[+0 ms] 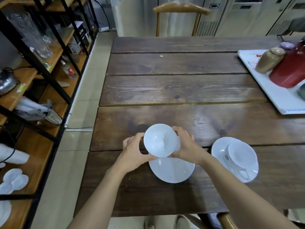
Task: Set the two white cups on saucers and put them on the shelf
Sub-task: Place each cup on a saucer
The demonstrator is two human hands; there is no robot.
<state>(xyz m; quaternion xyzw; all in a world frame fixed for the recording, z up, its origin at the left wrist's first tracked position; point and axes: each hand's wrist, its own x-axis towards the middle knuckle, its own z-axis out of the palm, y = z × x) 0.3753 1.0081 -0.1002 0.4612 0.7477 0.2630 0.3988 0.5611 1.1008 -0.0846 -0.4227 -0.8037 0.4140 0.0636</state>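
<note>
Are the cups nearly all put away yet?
Not yet. One cup already sits on its saucer on the table. The left hand and right hand hold the second cup just above the other saucer. Both sets must go to the shelf.

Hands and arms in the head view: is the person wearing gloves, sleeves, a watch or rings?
Nothing is worn. The left hand and right hand are bare, with no gloves, and no rings show. Both forearms are uncovered to the picture's bottom edge: no sleeves, watch, bracelets or markings.
</note>
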